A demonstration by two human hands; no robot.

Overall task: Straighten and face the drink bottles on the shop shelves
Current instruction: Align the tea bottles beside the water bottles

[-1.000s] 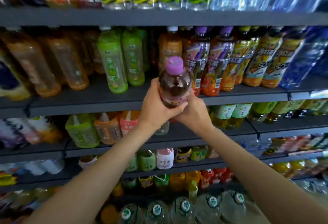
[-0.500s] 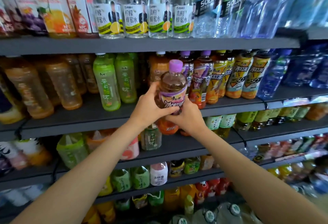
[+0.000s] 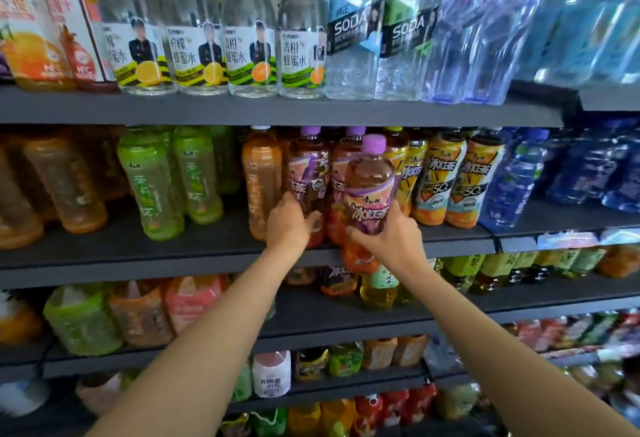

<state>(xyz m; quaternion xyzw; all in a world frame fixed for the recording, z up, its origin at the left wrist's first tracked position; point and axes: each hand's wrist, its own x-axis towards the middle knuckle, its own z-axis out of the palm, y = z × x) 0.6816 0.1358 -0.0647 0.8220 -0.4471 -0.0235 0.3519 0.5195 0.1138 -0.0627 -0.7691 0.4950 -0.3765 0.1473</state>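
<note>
Shop shelf (image 3: 207,256) mid-frame: our right hand (image 3: 391,239) grips purple-cap bottle (image 3: 369,194) low; left hand (image 3: 289,225) holds neighbour bottle (image 3: 308,173). Full, heavyish, slick plastic; we'd hold the label band.

Bright, even light falls from above and in front, with soft glints on the clear bottles (image 3: 353,38) of the top row. Under each shelf (image 3: 277,111) the rows behind sink into shadow. The middle is fairly sharp, while the left, right and bottom edges smear with blur. Shelf lines bow from wide-angle distortion.
</note>
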